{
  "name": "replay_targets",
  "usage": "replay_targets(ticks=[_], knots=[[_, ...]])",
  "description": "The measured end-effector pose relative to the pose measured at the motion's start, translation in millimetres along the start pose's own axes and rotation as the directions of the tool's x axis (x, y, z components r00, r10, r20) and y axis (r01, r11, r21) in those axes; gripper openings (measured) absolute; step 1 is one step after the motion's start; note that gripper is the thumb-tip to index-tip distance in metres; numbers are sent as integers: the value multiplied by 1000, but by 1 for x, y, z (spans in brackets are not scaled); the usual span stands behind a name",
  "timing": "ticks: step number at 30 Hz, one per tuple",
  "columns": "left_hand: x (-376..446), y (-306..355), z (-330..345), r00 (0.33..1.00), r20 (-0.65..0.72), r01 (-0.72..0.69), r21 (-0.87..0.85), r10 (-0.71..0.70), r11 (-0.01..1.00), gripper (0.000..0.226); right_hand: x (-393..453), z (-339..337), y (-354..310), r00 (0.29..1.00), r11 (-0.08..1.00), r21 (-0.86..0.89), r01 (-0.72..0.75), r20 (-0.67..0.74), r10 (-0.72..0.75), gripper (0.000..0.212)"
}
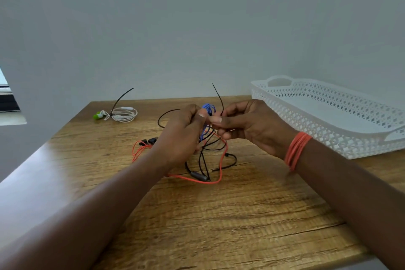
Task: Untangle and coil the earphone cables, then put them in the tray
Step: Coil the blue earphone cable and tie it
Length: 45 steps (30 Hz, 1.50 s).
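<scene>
wooden table (pixel 219 215), both hands (pixel 184 131) pinching tangled cables (pixel 210 160)

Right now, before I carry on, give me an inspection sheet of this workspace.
Surface: wooden table, grain visible.
Job's things: white perforated tray at right rear, nothing seen inside; white earphones already coiled, tied with a black tie, at left rear.
Clutter: nothing seen.
Hands: left hand and right hand raised over the table, both pinching the blue cable; a black tie sticks up at the right hand.
Cables: red cable and black cable tangled below the hands.
Surroundings: plain grey wall; orange bands on right wrist.
</scene>
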<state>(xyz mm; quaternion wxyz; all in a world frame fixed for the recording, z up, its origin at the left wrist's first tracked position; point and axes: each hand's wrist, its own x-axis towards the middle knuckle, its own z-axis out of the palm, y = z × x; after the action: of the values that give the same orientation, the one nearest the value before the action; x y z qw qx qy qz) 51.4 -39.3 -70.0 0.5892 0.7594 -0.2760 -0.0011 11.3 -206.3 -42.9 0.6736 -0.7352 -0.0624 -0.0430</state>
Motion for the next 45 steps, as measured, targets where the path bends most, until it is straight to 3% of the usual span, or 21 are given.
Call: replay_targets(ticks=[7,20,37,45], knots=[[0,4,-2,1000,-13,23,-74,-24,997,27,3,-2,2,998,999,-35,25,57,-23,19],[4,8,-2,985,15,161,-440,-172,884,38,5,2,7,978,962,-190,197,103,-181,18],[-4,14,-6,982,86,187,-549,-167,814,25,7,8,15,894,848,-288,446,99,-436,14],[-2,15,-10,969,168,246,-559,-182,792,21,5,7,14,905,863,-278,422,81,-417,12]])
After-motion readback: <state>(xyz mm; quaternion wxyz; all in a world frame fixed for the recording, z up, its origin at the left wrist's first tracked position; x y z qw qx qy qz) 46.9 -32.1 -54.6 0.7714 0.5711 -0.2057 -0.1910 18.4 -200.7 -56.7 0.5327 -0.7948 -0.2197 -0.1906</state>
